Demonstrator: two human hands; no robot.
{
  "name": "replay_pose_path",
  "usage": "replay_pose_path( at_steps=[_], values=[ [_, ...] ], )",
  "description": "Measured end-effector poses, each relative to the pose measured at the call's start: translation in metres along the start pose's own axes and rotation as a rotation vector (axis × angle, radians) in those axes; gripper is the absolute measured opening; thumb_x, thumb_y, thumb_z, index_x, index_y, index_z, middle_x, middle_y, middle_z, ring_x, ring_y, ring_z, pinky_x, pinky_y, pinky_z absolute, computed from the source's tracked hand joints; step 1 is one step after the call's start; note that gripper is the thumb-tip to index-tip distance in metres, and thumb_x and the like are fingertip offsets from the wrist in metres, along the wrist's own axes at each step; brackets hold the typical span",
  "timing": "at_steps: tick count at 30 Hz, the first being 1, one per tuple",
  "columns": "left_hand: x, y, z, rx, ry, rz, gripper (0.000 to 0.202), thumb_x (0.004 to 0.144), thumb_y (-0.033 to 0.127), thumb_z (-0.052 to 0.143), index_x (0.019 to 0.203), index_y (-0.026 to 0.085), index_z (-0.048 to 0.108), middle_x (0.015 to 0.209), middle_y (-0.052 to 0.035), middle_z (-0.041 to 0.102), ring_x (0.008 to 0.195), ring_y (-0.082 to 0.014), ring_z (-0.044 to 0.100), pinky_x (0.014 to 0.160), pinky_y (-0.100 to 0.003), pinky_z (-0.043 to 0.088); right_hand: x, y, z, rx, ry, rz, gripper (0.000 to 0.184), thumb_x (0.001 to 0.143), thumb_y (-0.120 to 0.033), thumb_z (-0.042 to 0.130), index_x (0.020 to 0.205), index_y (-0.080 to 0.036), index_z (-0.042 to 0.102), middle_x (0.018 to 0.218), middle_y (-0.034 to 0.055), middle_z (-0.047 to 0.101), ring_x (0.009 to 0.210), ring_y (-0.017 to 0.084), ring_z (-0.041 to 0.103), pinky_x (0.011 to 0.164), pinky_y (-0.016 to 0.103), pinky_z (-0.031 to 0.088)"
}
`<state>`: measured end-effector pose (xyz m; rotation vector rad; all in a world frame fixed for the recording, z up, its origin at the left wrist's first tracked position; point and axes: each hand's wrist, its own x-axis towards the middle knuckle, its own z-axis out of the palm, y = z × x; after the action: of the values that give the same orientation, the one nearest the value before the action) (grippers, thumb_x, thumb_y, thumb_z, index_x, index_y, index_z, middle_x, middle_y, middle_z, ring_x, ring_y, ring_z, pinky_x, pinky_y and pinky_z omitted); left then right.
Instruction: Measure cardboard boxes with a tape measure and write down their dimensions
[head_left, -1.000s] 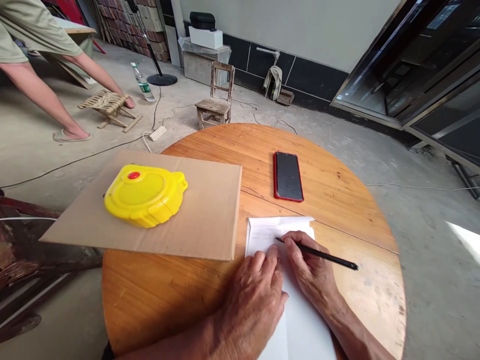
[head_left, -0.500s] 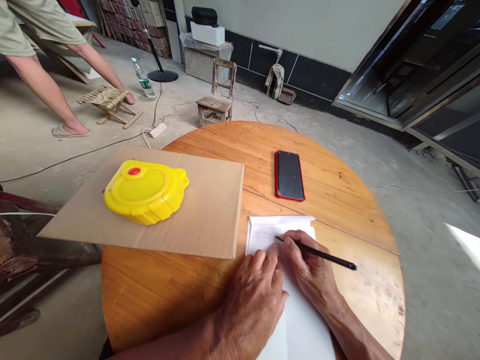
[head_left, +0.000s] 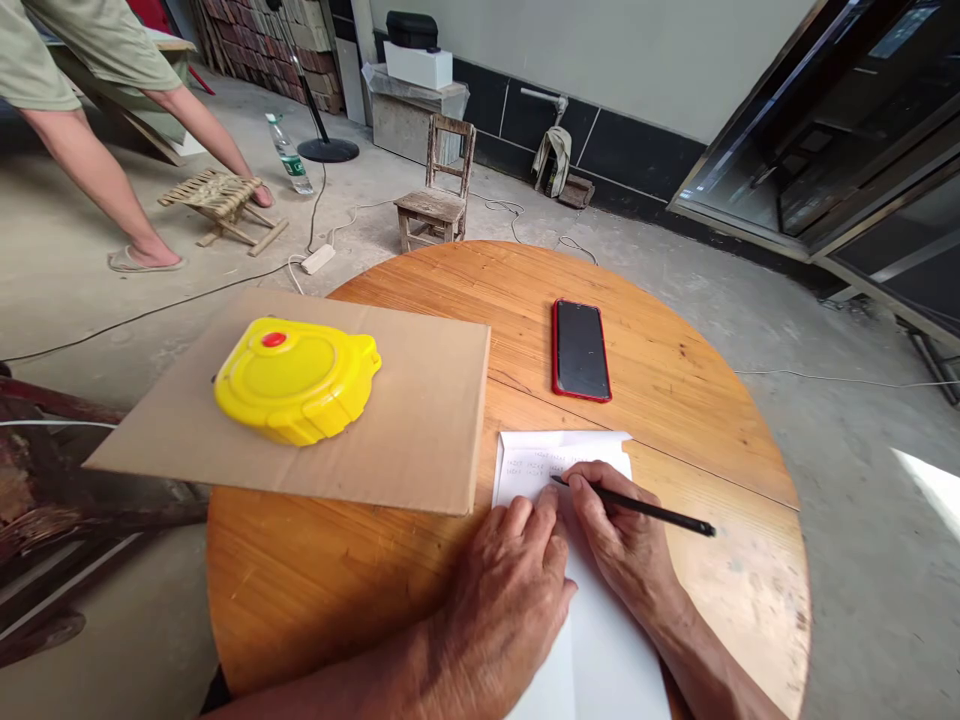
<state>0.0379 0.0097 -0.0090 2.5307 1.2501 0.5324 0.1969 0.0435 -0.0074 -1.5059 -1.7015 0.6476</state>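
My right hand (head_left: pixel 624 535) pinches a slim black pen (head_left: pixel 664 514), its tip on a white sheet of paper (head_left: pixel 611 650). Small rows of handwriting show near the top of the sheet, too fine to read. My left hand (head_left: pixel 514 590) lies palm down across the paper's left side, fingers loosely bent and pressing on it, close to the pen tip. Beyond the paper lies a smartphone (head_left: pixel 582 350) in a red case. On the left, a yellow plastic case with a red button (head_left: pixel 296 380) rests on a flat cardboard piece (head_left: pixel 427 430).
Everything lies on a round wooden table (head_left: pixel 712 420). The cardboard overhangs its left edge. Past the table stand a small wooden chair (head_left: pixel 435 205), a folding stool (head_left: pixel 214 195), a water bottle (head_left: pixel 291 160) and a power strip (head_left: pixel 319 260). Another person's legs (head_left: pixel 112 190) are at upper left.
The pen tip has shifted very slightly along the writing, and the nearby marks look a little different. Both hands keep their places; the whole view has drifted slightly.
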Motion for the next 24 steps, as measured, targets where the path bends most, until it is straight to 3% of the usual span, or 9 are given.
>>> replay_pose_path(
  at_steps=[6,24],
  values=[
    [0.0019,-0.0014,-0.0029,-0.028,-0.046,-0.023,0.039,0.088,0.025,0.063,0.123,0.01,0.057,0.139,-0.013,0.053,0.105,-0.0271,0.054,0.09,-0.043,0.052,-0.0009,0.0017,0.0,0.044,0.067,0.042,0.017,0.094,-0.028,0.054,0.085,-0.021,0.066,0.075,-0.0002,0.067,0.064,0.013,0.057,0.055,0.022,0.045],
    [-0.0013,-0.001,-0.0016,-0.036,-0.044,-0.023,0.035,0.09,0.026,0.063,0.122,0.013,0.059,0.142,-0.0116,0.052,0.109,-0.0271,0.054,0.094,-0.043,0.051,-0.0019,-0.0013,0.001,-0.019,0.008,0.01,0.018,0.096,-0.026,0.051,0.084,-0.02,0.064,0.075,0.001,0.066,0.064,0.014,0.058,0.058,0.025,0.045]
  ],
)
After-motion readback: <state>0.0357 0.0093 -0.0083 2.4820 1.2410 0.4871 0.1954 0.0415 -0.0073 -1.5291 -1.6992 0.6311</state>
